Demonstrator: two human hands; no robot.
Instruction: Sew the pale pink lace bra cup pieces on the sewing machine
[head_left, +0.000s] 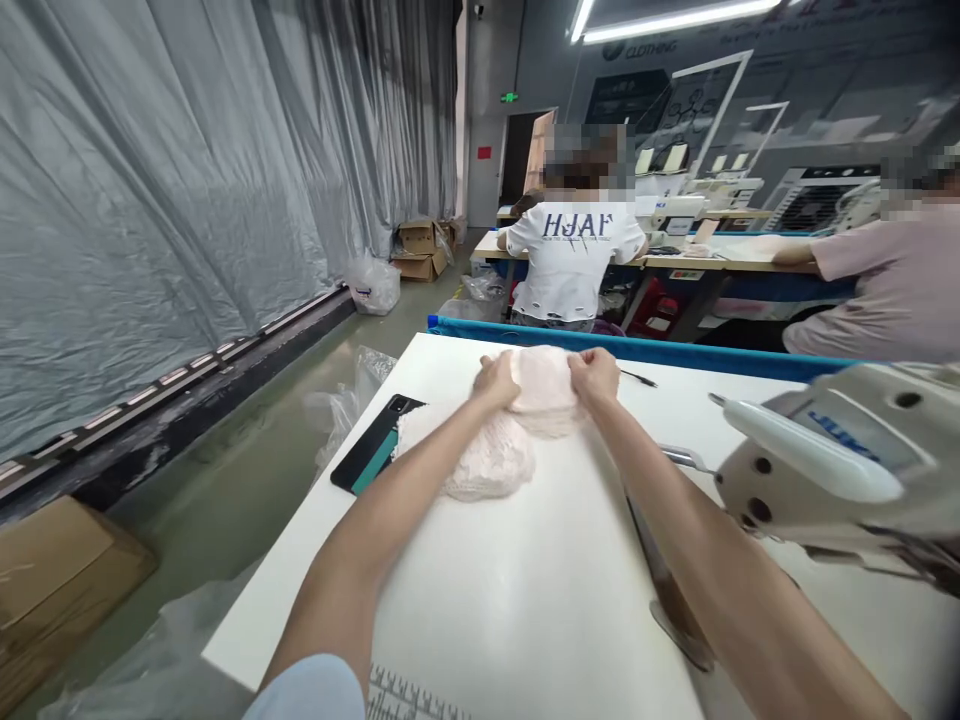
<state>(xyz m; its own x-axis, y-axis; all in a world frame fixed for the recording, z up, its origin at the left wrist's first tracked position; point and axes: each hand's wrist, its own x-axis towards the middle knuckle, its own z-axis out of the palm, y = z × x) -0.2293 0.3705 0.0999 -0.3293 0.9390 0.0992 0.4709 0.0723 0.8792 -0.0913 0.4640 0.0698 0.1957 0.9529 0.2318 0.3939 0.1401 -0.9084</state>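
Both arms reach out to the far side of a white sewing table (510,590). There a pale pink piece of fabric (546,385) is stretched between my hands. My left hand (496,382) pinches its left edge, and my right hand (596,375) has its fingers closed on the right edge. Just nearer to me lies a crumpled pale pink lace piece (487,465), partly behind my left forearm. A dark phone or tablet (367,445) with a green part rests at the table's left edge, beside the lace.
A white sewing machine (825,450) stands at the right. A ruler scale (412,695) shows at the near edge. Beyond the blue bar (637,348), a person in a white shirt (574,260) and another in pink (892,275) sit. Cardboard boxes (60,590) and plastic bags (373,283) lie on the floor.
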